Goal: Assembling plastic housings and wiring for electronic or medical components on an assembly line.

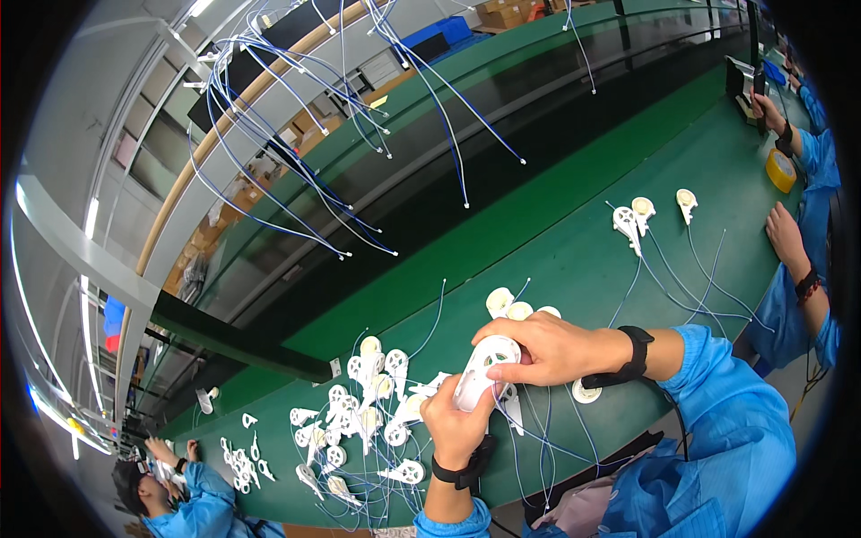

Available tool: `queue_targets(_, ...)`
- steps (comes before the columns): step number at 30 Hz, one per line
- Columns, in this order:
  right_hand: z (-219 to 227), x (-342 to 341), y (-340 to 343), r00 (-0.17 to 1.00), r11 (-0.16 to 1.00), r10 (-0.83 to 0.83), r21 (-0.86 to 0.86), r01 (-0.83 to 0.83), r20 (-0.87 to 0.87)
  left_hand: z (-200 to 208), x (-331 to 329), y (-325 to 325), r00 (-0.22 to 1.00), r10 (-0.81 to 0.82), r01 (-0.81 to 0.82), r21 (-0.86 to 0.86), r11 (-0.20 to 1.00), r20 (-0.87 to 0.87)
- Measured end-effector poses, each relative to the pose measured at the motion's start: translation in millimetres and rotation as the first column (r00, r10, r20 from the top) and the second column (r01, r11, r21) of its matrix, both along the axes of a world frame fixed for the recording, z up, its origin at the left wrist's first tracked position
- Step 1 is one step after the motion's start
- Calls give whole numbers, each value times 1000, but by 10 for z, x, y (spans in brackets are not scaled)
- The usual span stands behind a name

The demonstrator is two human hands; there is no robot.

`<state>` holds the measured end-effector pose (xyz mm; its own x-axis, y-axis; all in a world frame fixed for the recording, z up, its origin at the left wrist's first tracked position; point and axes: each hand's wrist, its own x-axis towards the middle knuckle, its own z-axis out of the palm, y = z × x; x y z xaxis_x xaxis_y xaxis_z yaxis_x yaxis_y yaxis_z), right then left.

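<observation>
Both my hands grip one white plastic housing (472, 380), rounded at its far end and narrower toward me. My left hand (455, 425) is closed round the narrow end, its thumb along the side. From the right, my right hand (558, 346) closes on the rounded end, with fingers over the top and thumb pressed on the face. Blue and white wires (547, 434) trail below my hands; which part they join is hidden. Beside my left hand lies a heap of similar white parts (368, 394) with tangled wires. More round white pieces (500, 302) sit just beyond my right hand.
Wire bundles (305, 148) hang from a wooden rail over the green table (574, 260). Farther right lie wired white parts (637, 215) and yellow tape (780, 170), near a co-worker's hand (786, 238). Another person (193, 498) works at the far left beside small white pieces (244, 466).
</observation>
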<state>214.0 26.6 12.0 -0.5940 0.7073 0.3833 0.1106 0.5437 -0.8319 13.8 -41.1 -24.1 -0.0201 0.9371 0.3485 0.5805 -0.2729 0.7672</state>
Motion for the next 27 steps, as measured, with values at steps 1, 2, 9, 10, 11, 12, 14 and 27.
queue_targets(1,20,8,4,1000,1000,-2,0,2,-1,-28,-3,-7,1000,21,-23,79,997,16)
queue_targets(2,33,14,11,998,999,-25,29,24,52,-49,-6,-11,999,42,-47,154,987,34)
queue_targets(9,-45,36,20,991,960,-86,273,56,99,-15,11,-30,985,146,-117,265,957,-92)
queue_targets(10,-41,35,11,991,960,-87,273,57,99,7,2,-35,984,123,-84,279,957,-127)
queue_targets(11,-34,29,-1,995,951,-80,305,57,63,18,-6,-40,982,103,-52,292,955,-161)
queue_targets(12,-31,24,-7,997,940,-71,336,58,28,20,-1,-29,981,104,-54,292,955,-161)
queue_targets(14,-35,24,-9,998,928,-55,370,46,16,28,18,6,997,21,3,324,946,-70)
queue_targets(27,-8,-12,-80,997,853,-23,522,-20,76,-19,50,-47,995,-77,95,354,930,-65)
